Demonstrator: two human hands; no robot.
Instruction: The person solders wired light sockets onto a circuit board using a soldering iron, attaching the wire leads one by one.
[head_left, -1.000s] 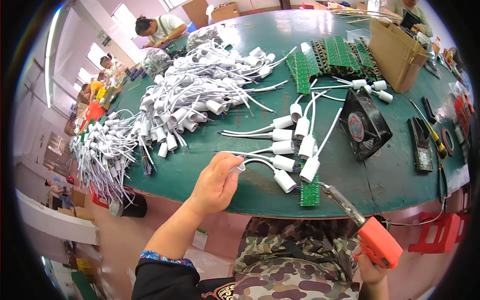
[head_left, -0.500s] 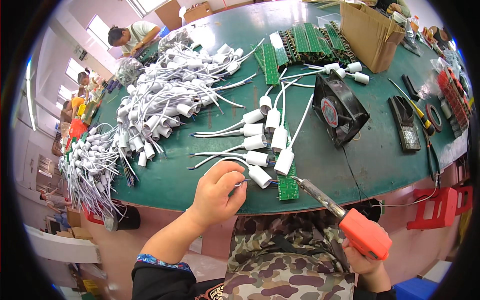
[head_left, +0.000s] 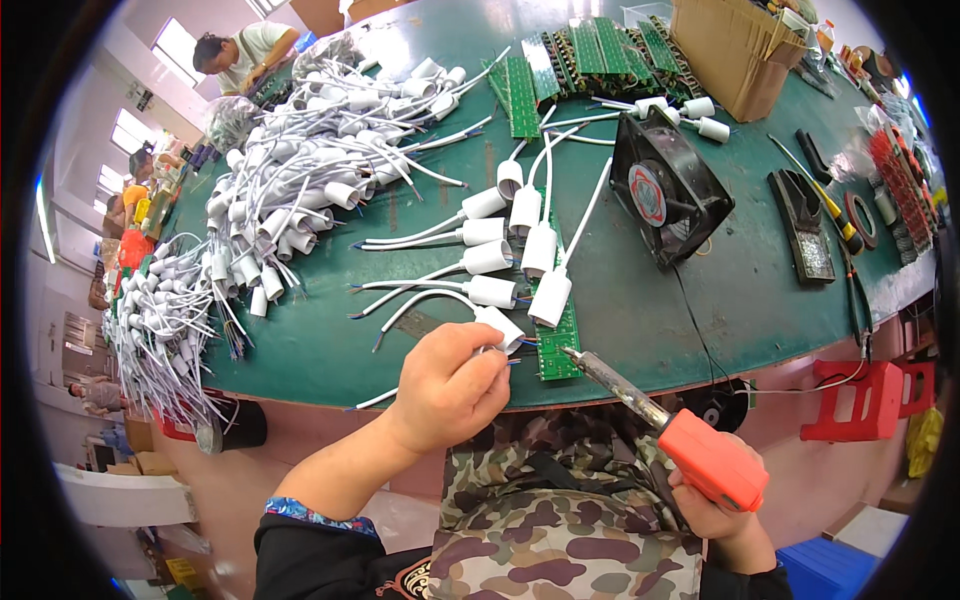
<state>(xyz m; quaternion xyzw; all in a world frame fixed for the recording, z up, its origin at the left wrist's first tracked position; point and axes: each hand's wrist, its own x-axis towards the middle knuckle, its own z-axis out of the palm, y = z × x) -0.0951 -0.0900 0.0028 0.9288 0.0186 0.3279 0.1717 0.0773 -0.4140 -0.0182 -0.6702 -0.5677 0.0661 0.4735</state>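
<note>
My left hand point(head_left: 452, 388) is closed in a pinch beside a narrow green circuit board point(head_left: 560, 362) near the table's front edge. Mostly hidden in its fingers is a white lamp socket; its cable end sticks out to the left and thin wires point toward the board. My right hand point(head_left: 712, 510) grips a soldering iron point(head_left: 708, 458) with a red handle, its tip at the board's right edge. More white lamp sockets point(head_left: 491, 292) with cables lie along both sides of the board, and some rest over it.
A large heap of white sockets point(head_left: 300, 200) spreads over the left of the table point(head_left: 660, 330). A black fan point(head_left: 668, 190) stands right of the board. Beyond are stacked circuit boards point(head_left: 600, 50) and a cardboard box point(head_left: 735, 60); pliers point(head_left: 855, 300) lie at the right. Other people work farther off.
My left hand has moved nearer the board and the front edge, and a white cable end now shows left of it. The iron's tip stays by the board. The whole view has shifted slightly.
</note>
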